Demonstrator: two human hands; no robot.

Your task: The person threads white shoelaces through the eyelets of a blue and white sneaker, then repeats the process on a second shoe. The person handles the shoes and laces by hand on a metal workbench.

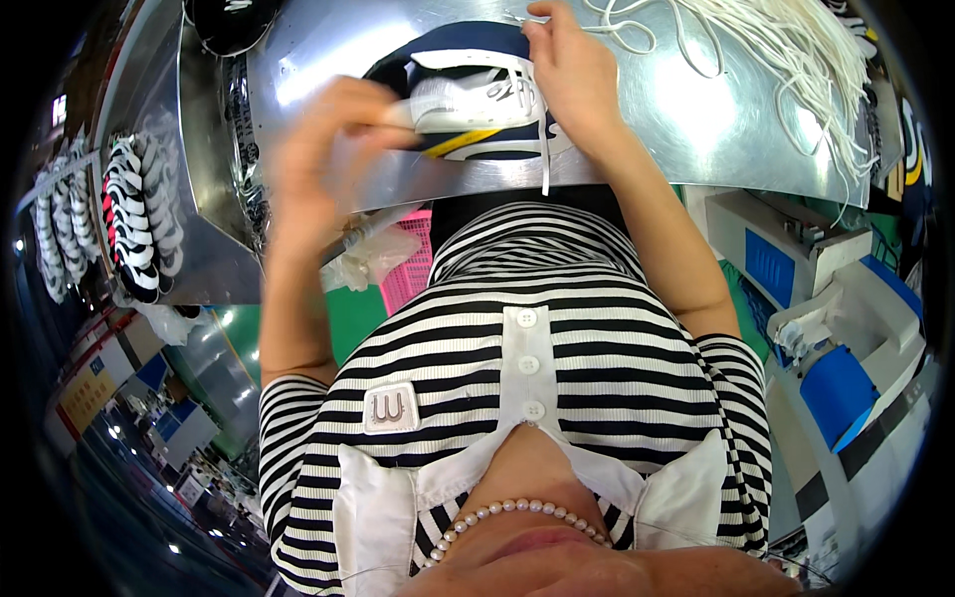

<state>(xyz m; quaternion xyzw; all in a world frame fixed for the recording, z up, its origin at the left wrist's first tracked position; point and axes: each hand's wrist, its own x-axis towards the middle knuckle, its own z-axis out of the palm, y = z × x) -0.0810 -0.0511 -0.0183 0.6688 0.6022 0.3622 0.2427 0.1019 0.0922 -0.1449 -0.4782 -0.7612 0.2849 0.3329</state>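
A dark navy shoe upper (487, 38) with white and yellow parts lies on the metal tabletop in front of me. Its white tongue (453, 104) faces up, and a white shoelace (545, 159) is threaded at its right end, one length hanging toward the table's near edge. My left hand (343, 124) is smeared by motion at the tongue's left end; its grip does not show clearly. At the upper's right side is my right hand (577, 80), fingers curled and thumb and forefinger pinched near the far edge. Whatever is between those fingertips is too small to make out.
Loose white shoelaces (796, 60) spread over the right of the metal table (667, 149). A black round object (231, 20) sits far left. Several shoe parts (129, 219) hang in rows at left. Below are a pink basket (408, 269) and, right, a grey-blue machine (846, 348).
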